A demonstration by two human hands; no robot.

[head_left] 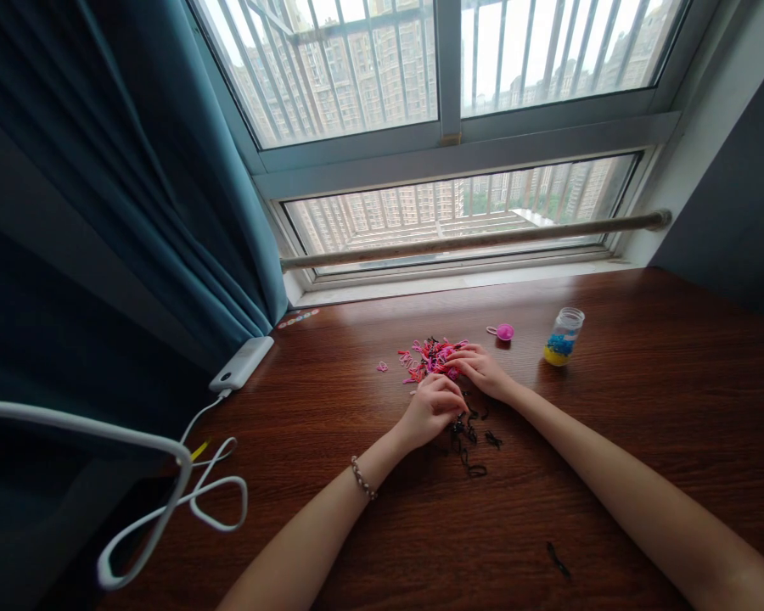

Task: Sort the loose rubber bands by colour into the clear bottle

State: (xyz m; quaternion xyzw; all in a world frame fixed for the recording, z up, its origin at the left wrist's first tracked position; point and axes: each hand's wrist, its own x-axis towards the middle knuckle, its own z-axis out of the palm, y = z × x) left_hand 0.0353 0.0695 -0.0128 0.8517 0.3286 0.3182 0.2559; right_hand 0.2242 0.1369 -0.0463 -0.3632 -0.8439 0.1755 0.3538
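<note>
A heap of small pink and red elastic bands (428, 356) lies on the dark wooden desk (643, 407) near the window. My right hand (480, 369) rests at the heap's right edge, fingers curled and pinched on bands. My left hand (434, 409), with a bead bracelet on its wrist, is closed just below the heap, fingertips pinched together; what they hold is too small to name. Several black bands (474, 441) lie scattered beside and under my left hand.
A small clear jar (564, 336) with blue and yellow bands stands to the right, its pink lid (503, 332) lying nearby. A white power bank (242, 363) with a looping white cable (210, 492) sits at the left edge by the teal curtain. One stray black band (558, 560) lies near the front.
</note>
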